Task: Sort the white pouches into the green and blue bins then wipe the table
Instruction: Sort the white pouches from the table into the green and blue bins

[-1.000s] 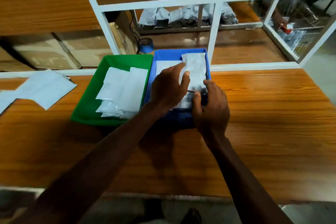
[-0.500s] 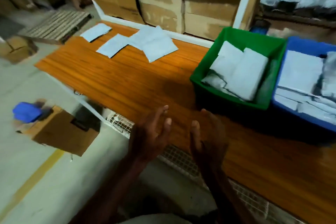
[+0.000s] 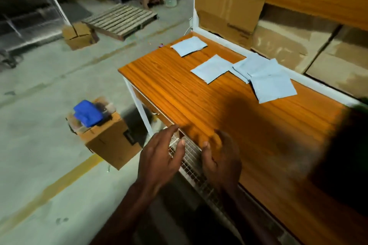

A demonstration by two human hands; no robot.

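Several white pouches lie flat on the wooden table [image 3: 179,93] near its far left end: one pouch [image 3: 188,46] at the corner, one pouch [image 3: 212,68] beside it, and an overlapping stack of pouches [image 3: 266,77] by the back rail. My left hand [image 3: 159,157] hovers off the table's front edge, fingers spread, holding nothing. My right hand [image 3: 221,157] hangs over the front edge, fingers apart and empty. A dark sliver of the green bin [image 3: 361,103] shows at the right edge; the blue bin is out of view.
A cardboard box [image 3: 107,137] with a blue cloth [image 3: 88,112] on top stands on the floor left of the table. Another box [image 3: 78,35] and a wooden pallet [image 3: 119,20] lie farther back. Cardboard cartons [image 3: 298,45] fill the shelf behind the table.
Both hands let go of the pouch in the blue bin and pulled back to the table's front edge. My view swung left, so the bins left the frame and the loose pouches came in.
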